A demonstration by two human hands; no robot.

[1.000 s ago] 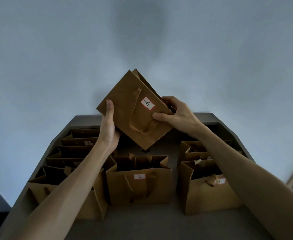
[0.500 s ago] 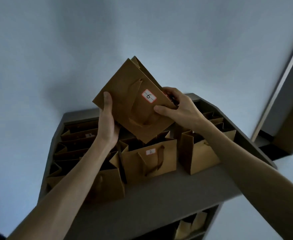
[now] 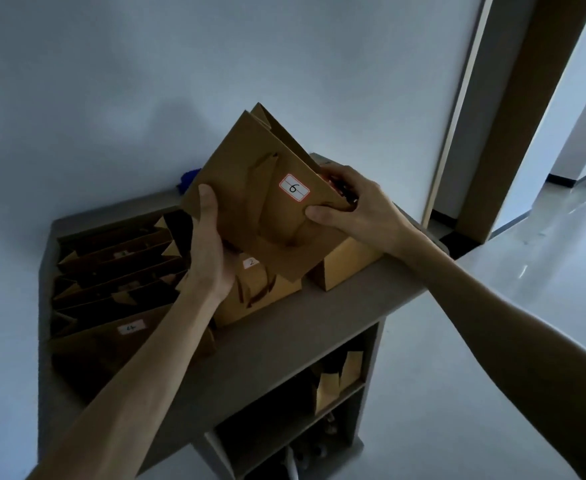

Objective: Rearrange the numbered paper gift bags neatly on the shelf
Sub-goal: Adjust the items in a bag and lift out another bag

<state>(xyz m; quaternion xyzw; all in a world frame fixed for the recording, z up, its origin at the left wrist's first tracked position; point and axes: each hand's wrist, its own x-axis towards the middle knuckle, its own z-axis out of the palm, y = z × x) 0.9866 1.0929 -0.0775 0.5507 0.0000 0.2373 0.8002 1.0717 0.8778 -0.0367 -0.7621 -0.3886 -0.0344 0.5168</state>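
I hold a brown paper gift bag labelled 6 [image 3: 250,199] tilted in the air above the grey shelf top [image 3: 284,344]. My left hand [image 3: 208,251] grips its lower left edge, thumb on the front face. My right hand [image 3: 354,206] pinches its right edge near the label. Below it stands the bag labelled 2 [image 3: 257,289], with another bag [image 3: 347,263] to its right. At the left stand several bags in a row, the nearest one labelled 4 [image 3: 111,344].
The shelf unit stands against a pale wall. A lower shelf holds another paper bag [image 3: 336,379] and dark items. A small blue object [image 3: 187,178] lies at the back of the top. A door frame [image 3: 492,116] and shiny floor lie to the right.
The view has swung down and to the right, bringing the shelf front, lower shelves and doorway into sight. Both hands keep the same hold on bag 6, which stays tilted above bag 2.
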